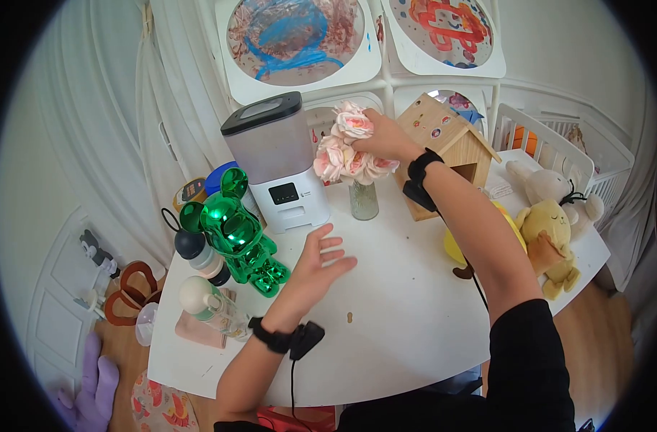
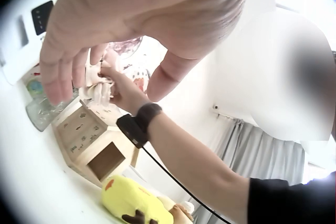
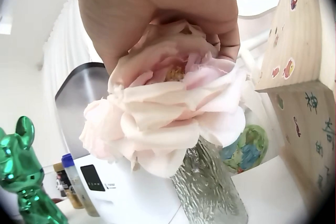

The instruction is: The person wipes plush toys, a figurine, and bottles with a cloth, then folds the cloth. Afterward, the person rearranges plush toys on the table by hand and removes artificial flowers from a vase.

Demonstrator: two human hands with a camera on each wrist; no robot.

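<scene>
Pale pink flowers point(image 1: 331, 160) stand in a ribbed glass vase point(image 1: 364, 201) toward the back of the white table. My right hand point(image 1: 387, 139) reaches over from the right and grips one bloom. In the right wrist view, thumb and fingers curl round the sides of that pink flower point(image 3: 157, 116), above the vase point(image 3: 210, 190). My left hand point(image 1: 313, 268) hovers over the table in front of the vase, fingers spread, holding nothing. Left of it stands a shiny green bear figure point(image 1: 235, 227). Flower stems are largely hidden by petals and textured glass.
A white pet feeder point(image 1: 289, 194) stands left of the vase, a wooden birdhouse point(image 1: 444, 137) right of it. Bottles, including a cream-lidded one point(image 1: 199, 297), line the left side. Plush toys point(image 1: 548, 234) and a yellow object point(image 1: 454, 248) lie at the right.
</scene>
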